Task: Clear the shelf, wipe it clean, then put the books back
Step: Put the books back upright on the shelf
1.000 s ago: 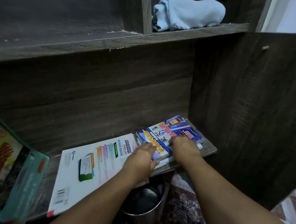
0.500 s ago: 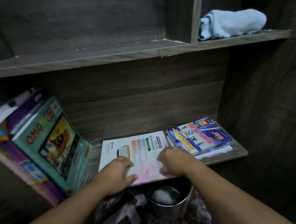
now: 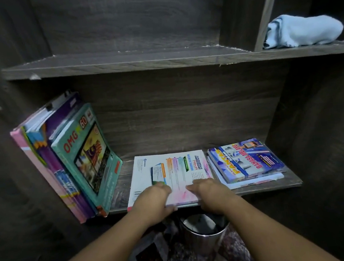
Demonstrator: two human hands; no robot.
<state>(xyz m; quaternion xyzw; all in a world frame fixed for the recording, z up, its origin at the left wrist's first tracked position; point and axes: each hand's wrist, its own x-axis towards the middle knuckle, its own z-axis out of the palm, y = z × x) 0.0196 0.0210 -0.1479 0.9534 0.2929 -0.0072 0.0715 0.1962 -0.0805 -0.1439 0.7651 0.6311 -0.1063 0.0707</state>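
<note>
A white softcover workbook (image 3: 170,171) with coloured print on its cover lies flat in the middle of the lower dark wood-grain shelf (image 3: 288,182), its near edge at the shelf front. The left hand (image 3: 153,201) holds that near edge toward the left corner, with its fingers (image 3: 163,187) bent down on the cover and the thumb tucked along the edge below. The right hand (image 3: 211,195) lies over the same edge toward the right corner. Its fingers (image 3: 201,182) are curled onto the cover and its thumb points across toward the left hand. Whether it grips the edge or only presses on it cannot be told, since the palm hides the underside. Just beside the workbook on the right sits a flat stack of books topped by a blue book titled "BAHASA MELAYU" (image 3: 248,159). At the left end of the shelf, apart from the workbook, a row of books leans toward the side panel, with a teal book marked "OMG" (image 3: 87,156) in front and purple and pink ones behind it. The upper shelf (image 3: 121,62) carries a bunched pale blue cloth (image 3: 302,30) in the compartment to the right of a vertical wooden divider (image 3: 265,15). Below the hands a shiny round metal bin (image 3: 203,236) stands on a patterned floor covering (image 3: 155,258).
</note>
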